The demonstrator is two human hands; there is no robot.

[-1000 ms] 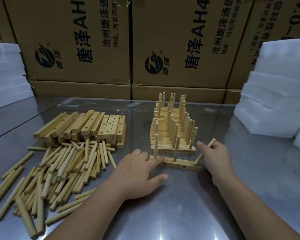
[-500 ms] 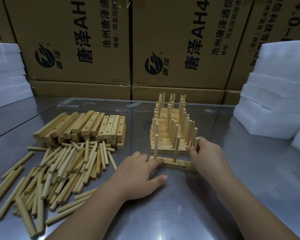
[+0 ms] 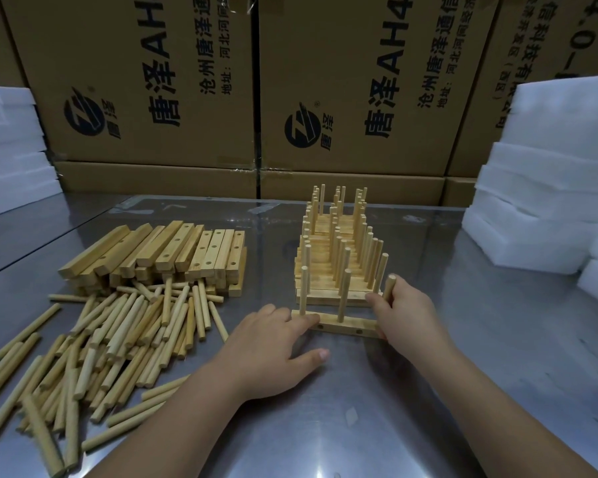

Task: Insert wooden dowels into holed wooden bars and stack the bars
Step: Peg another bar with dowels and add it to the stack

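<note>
A holed wooden bar (image 3: pixel 339 326) lies crosswise on the steel table with two dowels standing in it. My left hand (image 3: pixel 273 350) rests flat, its fingertips pressing the bar's left end. My right hand (image 3: pixel 406 310) grips a third dowel (image 3: pixel 389 284) upright over the bar's right end; the dowel's lower part is hidden by my fingers. Just behind stands the stack of finished bars (image 3: pixel 337 257), bristling with upright dowels.
Loose dowels (image 3: pixel 118 343) are strewn at the left, with a pile of bare holed bars (image 3: pixel 166 253) behind them. White foam blocks (image 3: pixel 546 188) stand at the right and far left (image 3: pixel 11 150). Cardboard boxes (image 3: pixel 353 98) wall off the back.
My right hand has swung its dowel from a slant to upright at the bar's right end. My left hand has stayed on the bar's left end.
</note>
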